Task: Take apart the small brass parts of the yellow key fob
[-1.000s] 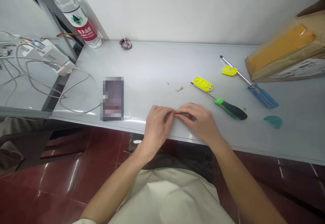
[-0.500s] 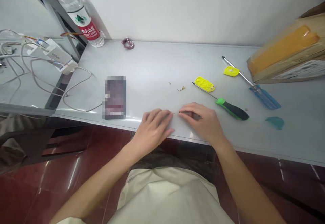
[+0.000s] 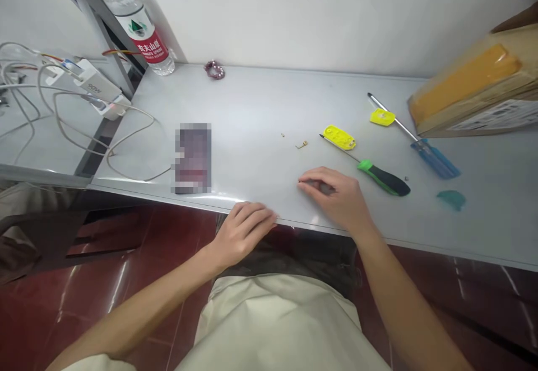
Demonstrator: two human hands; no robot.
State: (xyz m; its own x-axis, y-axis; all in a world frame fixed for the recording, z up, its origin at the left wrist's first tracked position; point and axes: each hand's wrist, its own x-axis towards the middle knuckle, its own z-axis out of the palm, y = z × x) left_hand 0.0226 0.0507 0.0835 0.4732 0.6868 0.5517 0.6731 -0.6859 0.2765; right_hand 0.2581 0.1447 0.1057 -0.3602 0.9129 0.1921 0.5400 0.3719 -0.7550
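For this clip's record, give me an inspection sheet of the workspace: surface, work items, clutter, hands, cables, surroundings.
Surface: glossy grey tabletop, glare along its front edge.
Work items: tiny part, too small to identify; bent brass-coloured piece; two yellow plastic pieces; green-and-black screwdriver; blue-handled screwdriver.
Clutter: bead bracelet, teal scrap, pixelated dark rectangle.
Right hand: thumb and forefinger pinch the tiny part.
Left hand: fingertips at the table's front edge; whether they grip anything is unclear.
Cables: thin pale cable looping to the rectangle's left side; more around the white 90W block.
Surroundings: water bottle left, cardboard box right, red tiled floor.
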